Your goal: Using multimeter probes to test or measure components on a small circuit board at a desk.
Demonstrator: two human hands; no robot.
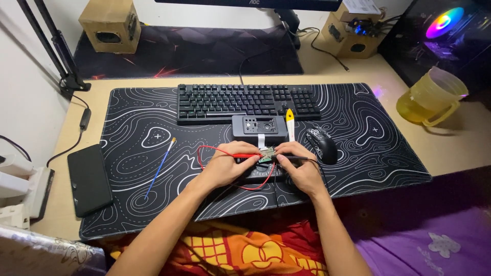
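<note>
Two hands probing a small circuit board on a bench mat.
Left hand [227, 166] clamps a red probe [245, 155]; right hand [299, 171] pinches the green circuit board [266, 154], mostly hidden by fingers; keyboard [248, 102] at twelve o'clock.

Dark monitor [250, 4] at back edge.

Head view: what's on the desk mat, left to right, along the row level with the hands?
Black phone → blue stick tool → left hand → small circuit board → right hand → black mouse.
</note>
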